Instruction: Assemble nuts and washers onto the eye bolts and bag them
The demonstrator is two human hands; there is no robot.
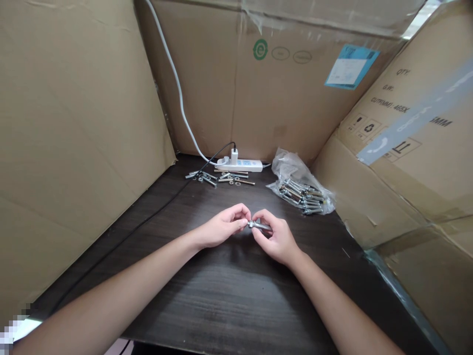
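Note:
Over the middle of the dark table, both hands meet at a silver expansion bolt (261, 226) with a nut and washer near its left end. My right hand (274, 236) is closed around the bolt's shank, thumb below and fingers above. At the nut end, the thumb and fingertips of my left hand (227, 226) are pinched together on the bolt's tip. The fingers hide part of that tip. Farther back lie loose bolt parts (236, 181): rods, sleeves, washers and nuts.
A clear plastic bag (291, 165) with several expansion bolts lies at the back right. Behind the loose parts stands a white power strip (251, 165) with a plugged-in charger (234, 157). A black cable (148, 219) crosses the table's left side. Cardboard walls (207, 74) enclose three sides.

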